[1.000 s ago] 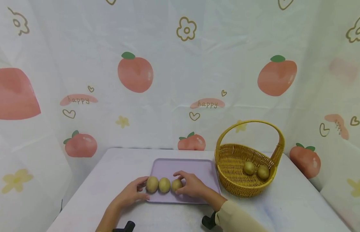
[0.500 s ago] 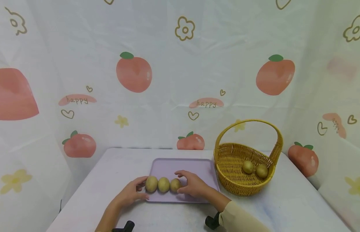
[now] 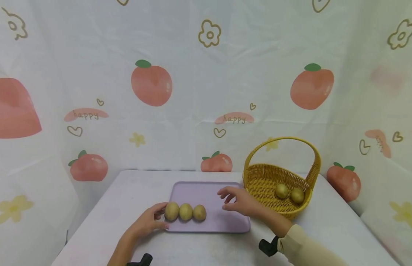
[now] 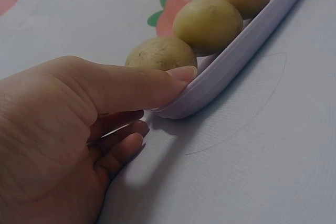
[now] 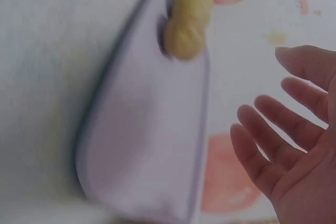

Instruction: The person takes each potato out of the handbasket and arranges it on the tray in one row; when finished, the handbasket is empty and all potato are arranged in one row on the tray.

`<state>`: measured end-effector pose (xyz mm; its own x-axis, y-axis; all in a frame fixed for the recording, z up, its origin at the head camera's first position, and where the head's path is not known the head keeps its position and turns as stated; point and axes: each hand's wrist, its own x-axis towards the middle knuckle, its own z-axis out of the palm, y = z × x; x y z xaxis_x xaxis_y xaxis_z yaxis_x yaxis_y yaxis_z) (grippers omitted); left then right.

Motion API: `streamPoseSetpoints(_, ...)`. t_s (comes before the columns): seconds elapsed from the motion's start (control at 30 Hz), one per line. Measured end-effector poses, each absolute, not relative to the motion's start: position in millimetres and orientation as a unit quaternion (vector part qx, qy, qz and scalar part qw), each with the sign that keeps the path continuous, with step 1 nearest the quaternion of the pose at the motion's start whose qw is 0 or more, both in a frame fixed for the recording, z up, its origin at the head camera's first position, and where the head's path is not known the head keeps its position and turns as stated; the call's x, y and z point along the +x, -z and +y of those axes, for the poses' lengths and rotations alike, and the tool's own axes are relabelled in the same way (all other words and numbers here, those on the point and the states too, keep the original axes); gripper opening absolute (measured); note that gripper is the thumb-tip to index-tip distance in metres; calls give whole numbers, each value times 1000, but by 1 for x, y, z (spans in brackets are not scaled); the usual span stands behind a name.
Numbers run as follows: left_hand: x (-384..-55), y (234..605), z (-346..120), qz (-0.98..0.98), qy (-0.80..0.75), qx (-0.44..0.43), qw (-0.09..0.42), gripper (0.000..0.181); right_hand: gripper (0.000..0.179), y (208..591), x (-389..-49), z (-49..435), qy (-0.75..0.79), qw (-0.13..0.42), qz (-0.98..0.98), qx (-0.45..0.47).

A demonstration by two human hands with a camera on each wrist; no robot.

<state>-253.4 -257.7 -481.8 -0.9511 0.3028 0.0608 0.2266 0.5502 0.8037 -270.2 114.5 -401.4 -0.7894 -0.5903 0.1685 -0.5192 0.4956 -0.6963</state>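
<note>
In the head view, three potatoes sit in a row at nine o'clock on the tray, close together, maybe so they don't roll, and two more potatoes lie in the basket near three o'clock. In the left wrist view, the left hand pinches the tray's edge, probably keeping it still. In the right wrist view, the right hand has a wide, empty grip.
</note>
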Motion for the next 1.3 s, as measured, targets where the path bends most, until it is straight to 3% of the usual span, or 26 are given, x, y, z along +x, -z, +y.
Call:
streamPoseSetpoints(0.2,-253,482,-258,880,-448,154,38,81,24,376,-270,153,372,25,875,-310)
streamPoseSetpoints(0.47,-254,483,-258,878,-450,159,38,81,26,361,-284,204,338,1,900,-276)
streamPoseSetpoints(0.73,-253,483,-258,877,-453,152,42,80,29,356,-312,242,344,35,907,-241)
streamPoseSetpoints(0.9,-254,487,-259,875,-457,154,40,79,42,360,-327,258,391,57,898,-194)
streamPoseSetpoints(1.13,-256,488,-259,875,-455,164,35,80,62,372,-338,275,455,146,870,-124)
streamPoseSetpoints(1.3,-255,486,-259,876,-456,154,39,81,67,377,-341,287,456,146,871,-109)
